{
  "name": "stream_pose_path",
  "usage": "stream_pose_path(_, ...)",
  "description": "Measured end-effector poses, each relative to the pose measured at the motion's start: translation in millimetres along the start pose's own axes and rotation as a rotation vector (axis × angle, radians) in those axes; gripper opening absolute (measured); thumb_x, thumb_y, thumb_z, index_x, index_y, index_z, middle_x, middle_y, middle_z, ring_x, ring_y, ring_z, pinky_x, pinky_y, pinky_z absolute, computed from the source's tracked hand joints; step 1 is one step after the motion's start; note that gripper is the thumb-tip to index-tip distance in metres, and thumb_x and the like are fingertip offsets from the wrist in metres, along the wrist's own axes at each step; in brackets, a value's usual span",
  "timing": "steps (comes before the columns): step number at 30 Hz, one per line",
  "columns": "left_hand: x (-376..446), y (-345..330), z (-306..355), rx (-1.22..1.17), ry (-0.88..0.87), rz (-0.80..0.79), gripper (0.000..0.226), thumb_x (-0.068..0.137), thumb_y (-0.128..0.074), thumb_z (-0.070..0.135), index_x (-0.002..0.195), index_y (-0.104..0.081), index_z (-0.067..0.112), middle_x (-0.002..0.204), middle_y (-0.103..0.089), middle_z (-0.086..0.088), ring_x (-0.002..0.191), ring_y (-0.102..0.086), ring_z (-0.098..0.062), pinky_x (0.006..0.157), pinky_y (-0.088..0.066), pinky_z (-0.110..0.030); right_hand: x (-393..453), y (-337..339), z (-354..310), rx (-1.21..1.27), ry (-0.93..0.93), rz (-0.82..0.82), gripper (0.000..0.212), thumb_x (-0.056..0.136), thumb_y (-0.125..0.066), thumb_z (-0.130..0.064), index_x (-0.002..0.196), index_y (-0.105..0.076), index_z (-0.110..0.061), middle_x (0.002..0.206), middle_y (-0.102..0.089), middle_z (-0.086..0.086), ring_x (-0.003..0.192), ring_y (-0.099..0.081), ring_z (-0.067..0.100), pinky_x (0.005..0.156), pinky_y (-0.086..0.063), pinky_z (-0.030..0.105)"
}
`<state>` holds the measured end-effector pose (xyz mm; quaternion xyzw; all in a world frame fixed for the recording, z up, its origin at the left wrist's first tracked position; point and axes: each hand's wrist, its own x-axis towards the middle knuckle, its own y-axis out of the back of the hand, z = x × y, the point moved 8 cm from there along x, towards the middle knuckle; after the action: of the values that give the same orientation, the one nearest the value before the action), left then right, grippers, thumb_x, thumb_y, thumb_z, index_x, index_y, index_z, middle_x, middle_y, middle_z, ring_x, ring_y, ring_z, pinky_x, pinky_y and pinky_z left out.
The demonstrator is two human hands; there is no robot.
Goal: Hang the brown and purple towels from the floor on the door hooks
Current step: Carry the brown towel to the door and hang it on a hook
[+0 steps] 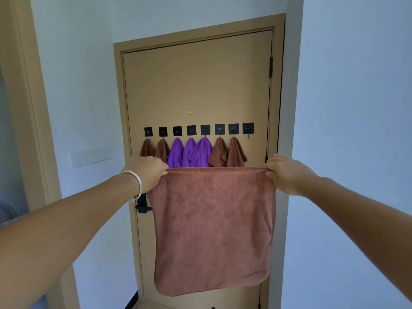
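Both hands pinch the top corners of a brown towel, left hand and right hand, holding it spread before the door. It hides the lower ends of seven hung towels: four brown, three purple. Eight black hooks; the rightmost hook is bare. The door handle is partly covered.

Your arms reach forward at chest height, well apart, your left hand and right hand each pinching a top corner of the towel, knuckles up.
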<state>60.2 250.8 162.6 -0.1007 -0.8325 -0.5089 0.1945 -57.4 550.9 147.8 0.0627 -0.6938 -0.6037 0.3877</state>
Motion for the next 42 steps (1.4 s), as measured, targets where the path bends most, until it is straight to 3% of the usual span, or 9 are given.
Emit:
stream_pose_path(5, 58.1, -46.4, -13.4, -0.055, -0.021, 0.031, 0.036, 0.104, -0.031, 0.032, 0.096, -0.064, 0.022, 0.1, -0.065, 0.005, 0.09, -0.062, -0.015, 0.071, -0.044, -0.029, 50.9, -33.2, 13.9, -0.059, -0.037, -0.032, 0.035, 0.103, -0.033, -0.03, 0.121, -0.061, -0.02, 0.12, -0.055, -0.002, 0.127, -0.04, 0.019, 0.104, -0.038, 0.039)
stream_pose_path(12, 156.8, -92.1, -28.3, -0.171, -0.094, 0.2, 0.033, 0.103, -0.032, 0.031, 0.093, -0.063, 0.025, 0.093, -0.066, 0.006, 0.084, -0.062, -0.015, 0.072, -0.046, -0.031, 139.0, -57.7, 42.6, -0.129, -0.138, -0.021, 0.034, 0.102, -0.034, -0.029, 0.119, -0.063, -0.02, 0.101, -0.052, -0.005, 0.102, -0.045, 0.014, 0.096, -0.042, 0.033)
stream_pose_path(17, 214.9, -112.6, -28.1, -0.311, -0.171, 0.29, 0.03, 0.103, -0.032, 0.03, 0.094, -0.06, 0.026, 0.088, -0.066, 0.006, 0.084, -0.062, -0.017, 0.07, -0.049, -0.035, 182.3, -74.2, 71.3, -0.11, -0.274, -0.028, 0.034, 0.102, -0.036, -0.025, 0.119, -0.064, -0.018, 0.108, -0.056, 0.001, 0.101, -0.05, 0.018, 0.092, -0.044, 0.032)
stream_pose_path(24, 283.6, -139.7, -6.4, -0.494, -0.242, 0.355, 0.032, 0.102, -0.036, 0.027, 0.122, -0.06, 0.035, 0.101, -0.07, 0.007, 0.092, -0.063, -0.019, 0.073, -0.049, -0.036, 217.7, -92.0, 112.0, -0.141, -0.49, 0.042, 0.027, 0.097, -0.04, -0.017, 0.104, -0.066, -0.014, 0.103, -0.063, 0.009, 0.089, -0.058, 0.026, 0.072, -0.045, 0.031)
stream_pose_path(29, 329.1, -146.8, 20.0, -0.653, -0.321, 0.432, 0.032, 0.09, -0.041, 0.001, 0.105, -0.053, 0.027, 0.084, -0.059, 0.01, 0.074, -0.056, -0.018, 0.061, -0.04, -0.031, 246.4, -100.7, 137.6, -0.107, -0.533, 0.212, 0.03, 0.092, -0.036, -0.004, 0.101, -0.062, -0.017, 0.09, -0.064, 0.005, 0.07, -0.053, 0.018, 0.06, -0.042, 0.029)
stream_pose_path(33, 355.4, -149.7, 56.3, -0.515, -0.531, 0.471, 0.04, 0.067, -0.047, -0.015, 0.081, -0.044, 0.023, 0.114, -0.055, 0.009, 0.086, -0.049, -0.013, 0.055, -0.022, -0.017, 275.4, -110.4, 153.4, -0.113, -0.444, 0.22, 0.051, 0.086, -0.037, 0.004, 0.126, -0.048, -0.025, 0.106, -0.064, 0.006, 0.086, -0.06, 0.026, 0.067, -0.05, 0.033)
stream_pose_path(36, 393.9, -157.4, 80.0, -0.368, -0.548, 0.333, 0.033, 0.068, -0.047, -0.005, 0.079, -0.046, 0.027, 0.126, -0.049, 0.013, 0.097, -0.048, -0.013, 0.061, -0.023, -0.022, 298.4, -118.2, 155.6, -0.262, -0.285, 0.185, 0.032, 0.084, -0.043, 0.001, 0.098, -0.041, -0.028, 0.09, -0.052, -0.004, 0.073, -0.051, 0.021, 0.054, -0.036, 0.028)
stream_pose_path(39, 437.2, -161.6, 102.8, -0.304, -0.49, 0.164, 0.038, 0.069, -0.039, 0.004, 0.094, -0.058, 0.026, 0.108, -0.055, 0.007, 0.097, -0.055, -0.019, 0.067, -0.03, -0.027, 321.6, -125.2, 165.2, -0.345, -0.219, 0.131, 0.018, 0.084, -0.048, -0.001, 0.083, -0.047, -0.019, 0.086, -0.047, -0.002, 0.076, -0.051, 0.021, 0.057, -0.035, 0.028)
stream_pose_path(42, 468.4, -152.8, 122.4, -0.328, -0.436, 0.257, 0.052, 0.074, -0.042, -0.008, 0.101, -0.057, 0.034, 0.094, -0.05, 0.013, 0.088, -0.055, -0.017, 0.067, -0.03, -0.027, 343.0, -124.7, 183.7, -0.335, -0.249, 0.125, 0.023, 0.081, -0.047, 0.007, 0.07, -0.05, -0.014, 0.089, -0.052, 0.004, 0.079, -0.055, 0.023, 0.067, -0.043, 0.031)
